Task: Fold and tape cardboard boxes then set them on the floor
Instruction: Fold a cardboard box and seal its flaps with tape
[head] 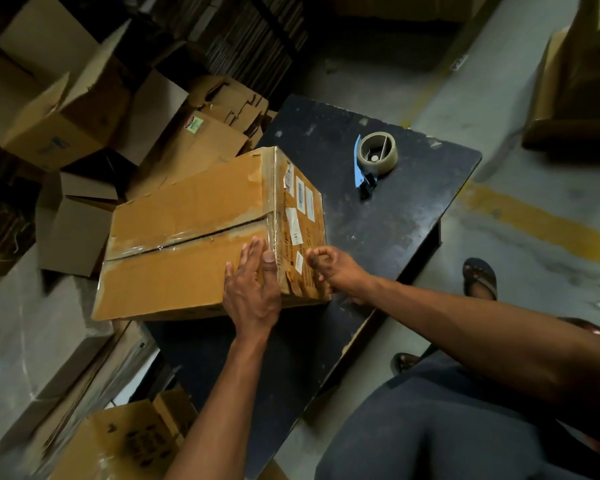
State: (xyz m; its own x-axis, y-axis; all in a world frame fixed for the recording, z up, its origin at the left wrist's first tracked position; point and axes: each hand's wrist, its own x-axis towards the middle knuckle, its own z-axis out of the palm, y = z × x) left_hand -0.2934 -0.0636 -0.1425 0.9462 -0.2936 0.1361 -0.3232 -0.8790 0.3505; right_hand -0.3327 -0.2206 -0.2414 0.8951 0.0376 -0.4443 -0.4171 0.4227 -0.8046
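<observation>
The left hand (pixel 252 289) lay flat on top of the cardboard box (pixel 194 237), fingers straight and spread over the near right corner, the thumb hooked at the edge where the top met the labelled side. The right hand (pixel 329 268) was against that labelled side, fingers curled, thumb and forefinger seeming to pinch at something on the surface, maybe tape or a label edge; I couldn't make out which.

The box sat closed on the dark counter (pixel 395 220), its left part hanging out past the counter's edge. A shiny strip of tape ran along the seam between the top flaps, and white barcode stickers (pixel 300 192) dotted the side facing right.

Farther back on the counter, well apart from the box, a tape dispenser (pixel 374 161) with a blue handle lay on its side, roll still loaded.

Left of the counter, open cardboard boxes (pixel 70 109) were heaped on the floor (pixel 499 84), and another open box (pixel 132 441) stood near the person's left forearm. A sandalled foot (pixel 480 278) rested on the floor to the right, beside a yellow painted line (pixel 541 223).
</observation>
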